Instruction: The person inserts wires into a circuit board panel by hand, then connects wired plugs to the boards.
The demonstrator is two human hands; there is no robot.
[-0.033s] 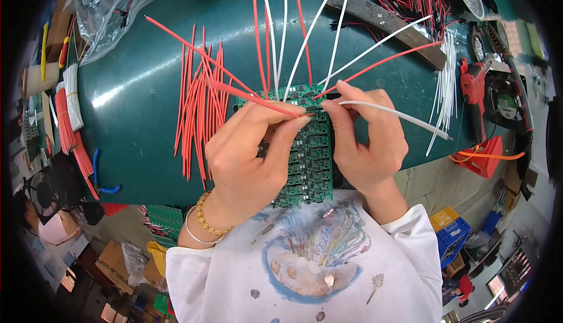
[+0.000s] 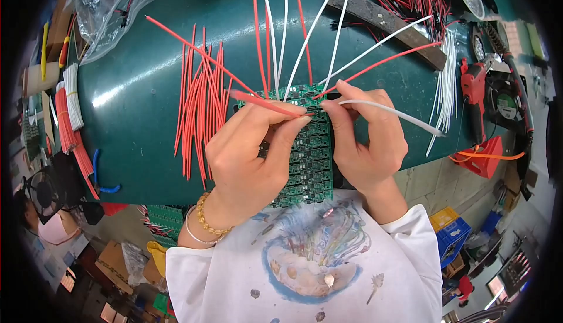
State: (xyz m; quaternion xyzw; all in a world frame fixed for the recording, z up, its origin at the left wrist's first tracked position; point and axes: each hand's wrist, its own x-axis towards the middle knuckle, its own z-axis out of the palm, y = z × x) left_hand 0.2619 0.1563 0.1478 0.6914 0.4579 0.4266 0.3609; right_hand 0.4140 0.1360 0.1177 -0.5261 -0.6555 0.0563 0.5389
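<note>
My left hand (image 2: pixel 249 147) pinches a red wire (image 2: pixel 272 106) between thumb and forefinger, its tip over the upper part of a green circuit board panel (image 2: pixel 311 165). My right hand (image 2: pixel 372 132) pinches a white wire (image 2: pixel 399 113) near the same spot; its free end hangs out to the right and is blurred. The fingertips of both hands nearly meet above the board and hide part of it. Several red and white wires stand out from the board's far edge, among them a long red wire (image 2: pixel 199 53) leaning left and a white wire (image 2: pixel 375 49) leaning right.
Loose red wires (image 2: pixel 202 112) lie left of the board on the green table (image 2: pixel 135 165). White wires (image 2: pixel 444 88) lie to the right, near a red hand tool (image 2: pixel 474 85). A dark bar (image 2: pixel 387 27) rests beside red-and-black wires at the back. A plastic bag (image 2: pixel 120 12) covers the far left.
The free end of the red wire in my left hand has swung slightly right and down. The white wire's free end has shifted slightly left. My hands stay in place.
</note>
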